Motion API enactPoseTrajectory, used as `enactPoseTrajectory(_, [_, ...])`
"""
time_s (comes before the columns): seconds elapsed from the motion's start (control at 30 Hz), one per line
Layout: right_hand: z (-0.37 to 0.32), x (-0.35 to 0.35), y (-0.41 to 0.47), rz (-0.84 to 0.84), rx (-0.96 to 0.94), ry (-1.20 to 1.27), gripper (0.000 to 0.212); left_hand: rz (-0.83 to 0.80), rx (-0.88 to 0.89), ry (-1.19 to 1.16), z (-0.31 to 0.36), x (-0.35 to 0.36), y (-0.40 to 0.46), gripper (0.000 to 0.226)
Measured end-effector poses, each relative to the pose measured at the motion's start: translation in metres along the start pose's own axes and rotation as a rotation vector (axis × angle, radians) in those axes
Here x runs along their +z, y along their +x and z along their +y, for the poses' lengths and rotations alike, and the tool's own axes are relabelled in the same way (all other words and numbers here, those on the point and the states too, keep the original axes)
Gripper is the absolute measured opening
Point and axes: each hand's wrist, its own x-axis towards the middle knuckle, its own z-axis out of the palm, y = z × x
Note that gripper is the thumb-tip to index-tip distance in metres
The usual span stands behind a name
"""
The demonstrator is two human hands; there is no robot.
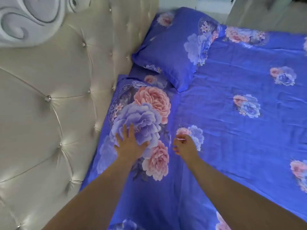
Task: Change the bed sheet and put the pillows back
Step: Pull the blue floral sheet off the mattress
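Hands at the near pillow
Left hand presses flat, fingers spread; right hand hovers loosely curled, empty, above the sheet.

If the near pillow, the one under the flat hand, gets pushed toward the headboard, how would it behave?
The near pillow probably gives softly: the left hand lies flat on it. It likely slides rather than rolls, lying flat on the smooth sheet. It already sits against the headboard, so it would probably bunch up.
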Motion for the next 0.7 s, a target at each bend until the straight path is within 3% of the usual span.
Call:
enactPoseTrajectory(0.13, [-0.01,0.001,0.076,0.073,0.047,0.178,0.028,-0.091,-0.032,0.067,0.023,0.042,0.071,0.127])
enactPoseTrajectory(0.27, [-0.028,0.002,0.162,0.121,0.103,0.358,0.019,-0.269,-0.121,0.082,0.033,0.084,0.121,0.13])
enactPoseTrajectory(0.43, [-0.057,0.006,0.268,0.109,0.107,0.51,0.017,-0.205,0.044,0.181,-0.001,0.126,0.19,0.12])
enactPoseTrajectory(0.47, [-0.065,0.008,0.286,0.11,0.109,0.553,0.017,-0.266,0.014,0.143,-0.006,0.128,0.202,0.113])
enactPoseTrajectory(0.6, [-0.086,0.018,0.353,0.069,0.094,0.677,0.016,-0.397,-0.214,0.175,0.002,0.13,0.229,0.119])
enactPoseTrajectory(0.7, [-0.097,0.029,0.385,0.021,0.108,0.809,0.047,-0.356,-0.234,0.187,0.01,0.135,0.241,0.115])
